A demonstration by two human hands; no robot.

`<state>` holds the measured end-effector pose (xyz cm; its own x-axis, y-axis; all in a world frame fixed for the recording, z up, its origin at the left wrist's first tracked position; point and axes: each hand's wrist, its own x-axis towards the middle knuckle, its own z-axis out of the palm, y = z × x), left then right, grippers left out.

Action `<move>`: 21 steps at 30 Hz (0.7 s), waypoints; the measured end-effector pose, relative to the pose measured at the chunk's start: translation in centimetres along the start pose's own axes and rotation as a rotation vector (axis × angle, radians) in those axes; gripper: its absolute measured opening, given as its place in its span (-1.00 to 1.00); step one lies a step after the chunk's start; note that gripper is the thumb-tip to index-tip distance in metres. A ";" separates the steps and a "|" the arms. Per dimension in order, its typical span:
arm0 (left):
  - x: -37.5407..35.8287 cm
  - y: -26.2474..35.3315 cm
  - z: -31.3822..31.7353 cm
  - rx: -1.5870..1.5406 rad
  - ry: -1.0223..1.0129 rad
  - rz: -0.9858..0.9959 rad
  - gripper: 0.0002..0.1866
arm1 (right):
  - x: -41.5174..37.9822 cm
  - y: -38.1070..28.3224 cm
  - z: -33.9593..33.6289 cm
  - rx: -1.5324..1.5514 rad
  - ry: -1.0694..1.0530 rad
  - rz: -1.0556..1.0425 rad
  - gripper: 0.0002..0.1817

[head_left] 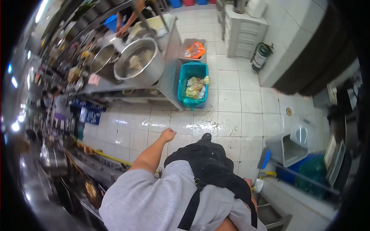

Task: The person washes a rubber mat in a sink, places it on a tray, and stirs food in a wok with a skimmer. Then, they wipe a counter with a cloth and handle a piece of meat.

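Observation:
Over the tiled floor, in front of my body, my left hand (168,134) hangs with its fingers curled in and nothing visible in them. Only a small part of my right hand (248,181) shows beside the black apron (208,158); its fingers are mostly hidden. A white item (258,185) is close to that hand, and I cannot tell whether they touch. Ahead, a large metal pot (150,73) holding liquid and pale pieces stands on a steel table (169,86).
A teal-lined bin (180,79) with waste and a grey bin (185,50) stand beside the table. Another person's hands (122,30) are behind the pots. A fire extinguisher (261,57) is by the wall; a tipped grey container (283,154) lies right. The floor (227,125) looks wet.

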<state>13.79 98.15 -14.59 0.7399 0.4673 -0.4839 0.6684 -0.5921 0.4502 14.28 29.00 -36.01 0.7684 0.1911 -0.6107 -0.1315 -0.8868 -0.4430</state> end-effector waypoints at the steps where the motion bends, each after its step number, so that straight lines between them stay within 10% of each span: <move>1: -1.7 -1.7 0.9 0.011 -0.010 -0.046 -0.49 | 1.2 -1.0 -1.7 0.136 -0.033 0.062 -0.81; 5: -8.1 -8.0 4.7 0.200 -0.251 -0.251 -0.37 | 3.6 -13.3 -10.5 0.698 -0.008 0.434 -0.72; 12: -10.0 -6.6 5.7 -0.011 -0.378 -0.609 -0.34 | 13.3 -22.0 -14.1 0.509 -0.146 0.152 -0.70; 21: 9.9 3.1 7.2 -0.133 -0.134 -0.324 -0.37 | 15.8 -27.1 -23.0 0.087 -0.237 0.130 -0.65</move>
<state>22.66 96.21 -23.43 0.4778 0.5210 -0.7073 0.8768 -0.3333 0.3467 44.38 46.33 -18.53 0.5751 0.1803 -0.7980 -0.2802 -0.8730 -0.3992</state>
